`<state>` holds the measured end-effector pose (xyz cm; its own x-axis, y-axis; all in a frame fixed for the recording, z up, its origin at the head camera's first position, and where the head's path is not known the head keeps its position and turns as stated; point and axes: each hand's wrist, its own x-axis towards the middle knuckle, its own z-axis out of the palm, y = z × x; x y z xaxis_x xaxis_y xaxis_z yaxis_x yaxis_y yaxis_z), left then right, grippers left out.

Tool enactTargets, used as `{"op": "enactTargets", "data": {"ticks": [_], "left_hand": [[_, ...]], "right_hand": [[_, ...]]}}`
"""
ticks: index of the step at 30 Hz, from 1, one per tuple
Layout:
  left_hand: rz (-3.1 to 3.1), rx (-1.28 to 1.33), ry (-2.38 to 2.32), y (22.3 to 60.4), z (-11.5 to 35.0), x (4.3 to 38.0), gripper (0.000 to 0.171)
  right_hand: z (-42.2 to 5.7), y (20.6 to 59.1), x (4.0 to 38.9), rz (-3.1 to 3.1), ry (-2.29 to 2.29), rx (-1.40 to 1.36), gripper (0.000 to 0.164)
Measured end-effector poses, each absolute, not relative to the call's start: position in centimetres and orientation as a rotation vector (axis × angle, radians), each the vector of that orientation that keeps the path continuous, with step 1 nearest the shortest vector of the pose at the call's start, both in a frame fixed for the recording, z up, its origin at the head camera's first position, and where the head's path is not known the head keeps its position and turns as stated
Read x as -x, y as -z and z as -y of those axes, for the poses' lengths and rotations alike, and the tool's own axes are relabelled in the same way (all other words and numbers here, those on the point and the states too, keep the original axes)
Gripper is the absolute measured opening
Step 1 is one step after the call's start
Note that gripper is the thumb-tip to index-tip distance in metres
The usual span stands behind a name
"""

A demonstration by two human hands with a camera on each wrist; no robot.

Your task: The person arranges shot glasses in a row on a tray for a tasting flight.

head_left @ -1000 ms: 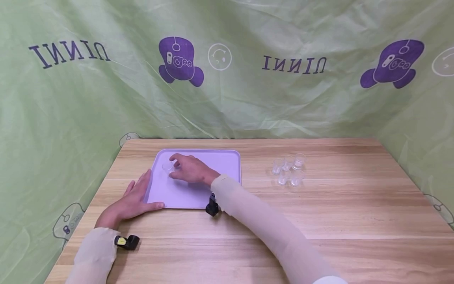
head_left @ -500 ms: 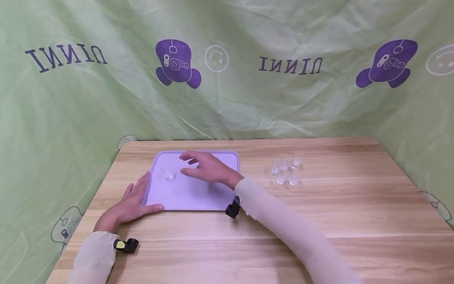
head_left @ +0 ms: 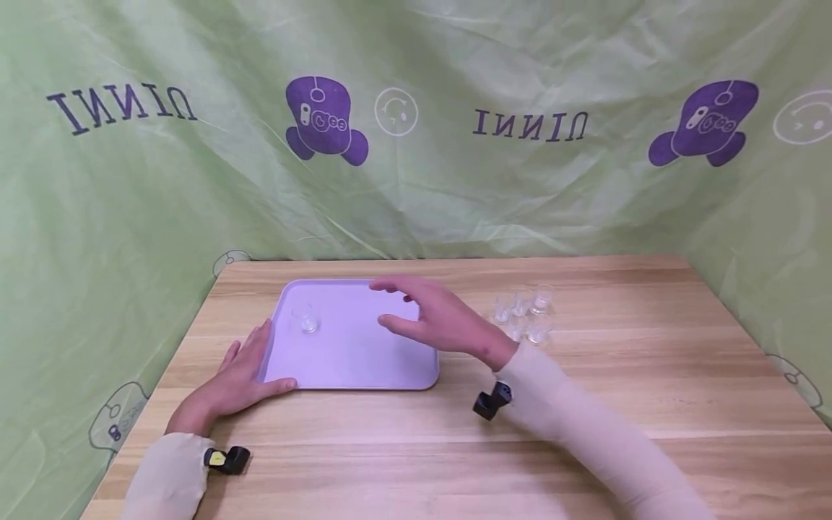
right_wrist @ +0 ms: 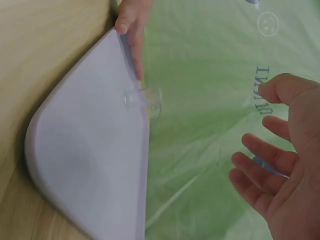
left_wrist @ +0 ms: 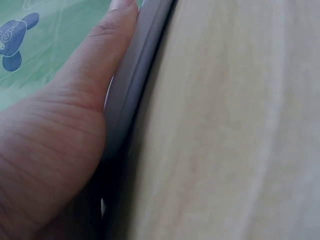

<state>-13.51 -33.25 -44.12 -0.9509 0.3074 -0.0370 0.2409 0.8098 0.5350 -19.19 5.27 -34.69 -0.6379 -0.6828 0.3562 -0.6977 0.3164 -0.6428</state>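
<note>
A small clear glass (head_left: pixel 308 323) stands upright on the left part of the lilac tray (head_left: pixel 351 361). My left hand (head_left: pixel 237 379) rests against the tray's near left corner, fingers straight along the left side and thumb by the front edge. In the left wrist view, the thumb (left_wrist: pixel 95 60) lies along the tray's rim (left_wrist: pixel 137 70). Over the tray's right side hovers my right hand (head_left: pixel 442 314), holding nothing, its fingers loosely spread. The right wrist view shows that same empty hand (right_wrist: pixel 285 155) apart from the glass (right_wrist: pixel 142 98).
Several more clear glasses (head_left: pixel 538 330) stand in a cluster on the wooden table (head_left: pixel 624 375), right of the tray and beyond my right wrist. A green printed cloth (head_left: pixel 429 195) hangs behind the table and along both sides.
My right hand has let go of the glass, leaving it on the tray, and has moved right towards the tray's right edge. The left hand stays at the tray's corner.
</note>
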Motion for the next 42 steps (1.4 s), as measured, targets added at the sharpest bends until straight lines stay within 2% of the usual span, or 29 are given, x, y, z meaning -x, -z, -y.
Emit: {"op": "enactTargets", "data": {"ticks": [8,23,31,42], "left_hand": [[-2.857,-0.413,-0.83,43.9,33.1,13.4,0.12],[-2.859,-0.405,-0.826,43.7,32.9,13.4,0.12],[-2.853,-0.395,-0.836,43.6,33.0,13.1,0.12],[-2.853,-0.388,-0.829,43.8,33.1,13.3,0.121]], "right_hand": [[-11.0,34.8,18.4,2.535,-1.221,-1.273,0.044],[-20.3,35.4,17.4,2.617,-1.11,-0.909,0.04],[-23.3,37.2,17.1,2.598,-1.06,-0.746,0.035],[-25.2,38.4,17.0,2.661,-1.11,-0.703,0.04]]}}
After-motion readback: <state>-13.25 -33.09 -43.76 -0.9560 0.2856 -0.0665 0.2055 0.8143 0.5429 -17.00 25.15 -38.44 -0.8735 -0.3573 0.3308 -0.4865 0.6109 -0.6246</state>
